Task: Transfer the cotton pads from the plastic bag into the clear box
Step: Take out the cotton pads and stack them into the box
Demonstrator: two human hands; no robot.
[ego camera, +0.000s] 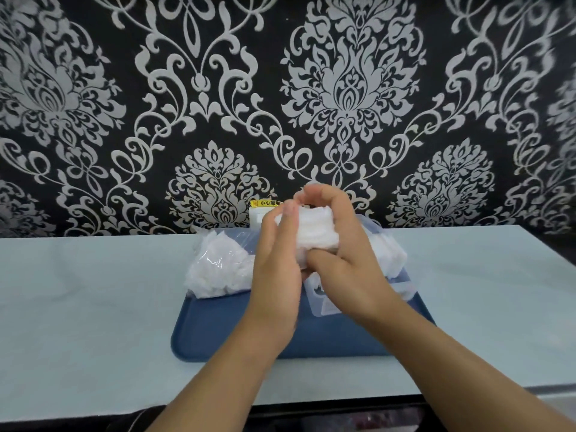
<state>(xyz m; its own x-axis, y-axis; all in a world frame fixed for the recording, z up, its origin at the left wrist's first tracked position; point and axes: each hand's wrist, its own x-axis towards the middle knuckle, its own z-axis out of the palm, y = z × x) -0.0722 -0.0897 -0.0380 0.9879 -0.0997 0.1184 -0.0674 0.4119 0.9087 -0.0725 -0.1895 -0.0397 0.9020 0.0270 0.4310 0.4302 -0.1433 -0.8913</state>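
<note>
Both my hands were crowded together above the blue tray (237, 335), my left hand (277, 263) and right hand (339, 254) closed around a stack of cotton pads (314, 232). The plastic bag (218, 266) blocked the tray's far left, the clear box (402, 285) its right. The tray's near strip lay bare. The pale table (87, 300) stood open on either side; the wall (280, 88) closed off the back.

We count two hands (280, 260) (339, 254), one bag (218, 263), one clear box (402, 285), one tray (237, 328); the pads (314, 232) are too many and too bunched to count.
</note>
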